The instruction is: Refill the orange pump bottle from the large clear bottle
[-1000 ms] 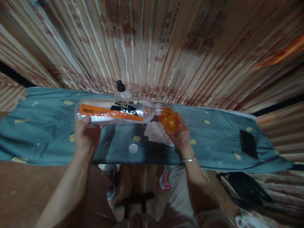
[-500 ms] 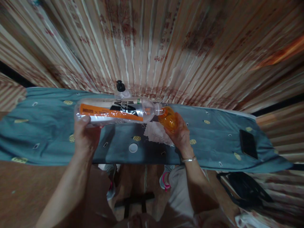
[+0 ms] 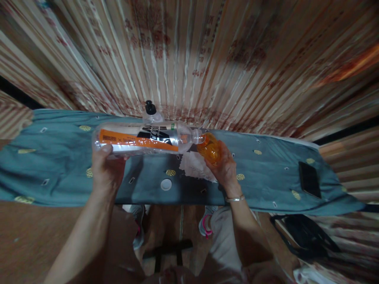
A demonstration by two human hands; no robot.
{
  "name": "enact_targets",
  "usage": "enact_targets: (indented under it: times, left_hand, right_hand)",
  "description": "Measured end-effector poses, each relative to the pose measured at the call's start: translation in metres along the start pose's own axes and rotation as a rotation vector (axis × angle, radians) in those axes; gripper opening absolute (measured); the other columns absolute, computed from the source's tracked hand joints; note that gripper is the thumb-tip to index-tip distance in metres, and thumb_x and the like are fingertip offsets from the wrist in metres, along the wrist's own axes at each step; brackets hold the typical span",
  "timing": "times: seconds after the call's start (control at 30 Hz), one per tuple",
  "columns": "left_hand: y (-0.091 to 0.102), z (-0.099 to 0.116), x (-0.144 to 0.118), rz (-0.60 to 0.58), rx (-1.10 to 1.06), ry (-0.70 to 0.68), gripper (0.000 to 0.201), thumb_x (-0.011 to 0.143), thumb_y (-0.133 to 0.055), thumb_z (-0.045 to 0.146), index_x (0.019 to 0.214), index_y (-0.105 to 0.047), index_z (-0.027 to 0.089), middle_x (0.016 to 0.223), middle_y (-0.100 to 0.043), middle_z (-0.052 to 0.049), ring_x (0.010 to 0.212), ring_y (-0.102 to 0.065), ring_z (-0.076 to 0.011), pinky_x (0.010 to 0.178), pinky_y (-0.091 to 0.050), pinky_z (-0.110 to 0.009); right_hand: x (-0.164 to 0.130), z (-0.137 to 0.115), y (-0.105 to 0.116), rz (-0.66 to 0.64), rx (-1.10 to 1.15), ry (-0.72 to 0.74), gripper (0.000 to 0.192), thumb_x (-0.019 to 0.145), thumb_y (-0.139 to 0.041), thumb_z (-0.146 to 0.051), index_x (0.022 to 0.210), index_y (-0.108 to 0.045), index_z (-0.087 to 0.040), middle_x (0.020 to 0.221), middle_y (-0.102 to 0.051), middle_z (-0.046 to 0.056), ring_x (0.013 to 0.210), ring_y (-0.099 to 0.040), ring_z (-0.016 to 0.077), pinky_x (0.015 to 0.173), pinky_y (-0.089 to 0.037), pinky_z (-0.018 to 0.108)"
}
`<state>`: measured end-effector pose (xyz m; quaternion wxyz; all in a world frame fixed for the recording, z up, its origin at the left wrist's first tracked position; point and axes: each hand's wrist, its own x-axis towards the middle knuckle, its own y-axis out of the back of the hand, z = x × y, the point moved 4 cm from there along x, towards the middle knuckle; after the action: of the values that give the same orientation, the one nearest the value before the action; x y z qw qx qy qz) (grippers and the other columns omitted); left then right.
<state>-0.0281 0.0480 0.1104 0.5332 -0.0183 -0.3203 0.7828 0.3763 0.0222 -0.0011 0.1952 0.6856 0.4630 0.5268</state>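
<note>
My left hand [image 3: 108,171] is closed around the base end of a large clear plastic bottle [image 3: 139,138] with an orange, white and black label. The bottle lies nearly level in the air above the table, its uncapped neck pointing right. That neck meets the mouth of a small amber see-through bottle [image 3: 211,149], which my right hand [image 3: 225,167] grips from the right, tilted toward the neck. Whether liquid passes between them I cannot tell. Below them on the cloth lie a crumpled white tissue [image 3: 195,167] and a round white cap [image 3: 166,184].
A clear bottle with a black pump top [image 3: 150,107] stands behind the large bottle. A dark phone [image 3: 309,179] lies on the right of the green patterned tablecloth [image 3: 266,173]. A pleated curtain [image 3: 189,59] hangs behind the table. A black bag [image 3: 304,234] sits below right.
</note>
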Motion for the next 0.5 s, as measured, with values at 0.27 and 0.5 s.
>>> enact_targets:
  times: [0.27, 0.5]
  left_hand:
    - [-0.0007, 0.0009, 0.0009, -0.032, 0.012, 0.005, 0.084, 0.071, -0.113, 0.058, 0.146, -0.083, 0.034, 0.119, -0.087, -0.004, 0.070, -0.060, -0.0162, 0.070, -0.058, -0.033]
    - [-0.0005, 0.0008, -0.0003, 0.003, 0.000, 0.018, 0.088, 0.069, -0.113, 0.057, 0.148, -0.083, 0.034, 0.124, -0.088, -0.005, 0.072, -0.060, -0.0166, 0.071, -0.059, -0.033]
  right_hand:
    - [-0.0010, -0.0017, -0.0003, 0.022, 0.002, 0.013, 0.092, 0.116, -0.086, -0.056, 0.191, -0.051, -0.016, 0.177, -0.078, 0.032, 0.162, -0.082, 0.0481, 0.137, -0.071, 0.076]
    - [-0.0006, -0.0015, 0.0000, 0.034, 0.001, 0.016, 0.090, 0.113, -0.090, -0.053, 0.187, -0.055, -0.014, 0.176, -0.079, 0.033, 0.161, -0.083, 0.0477, 0.137, -0.072, 0.074]
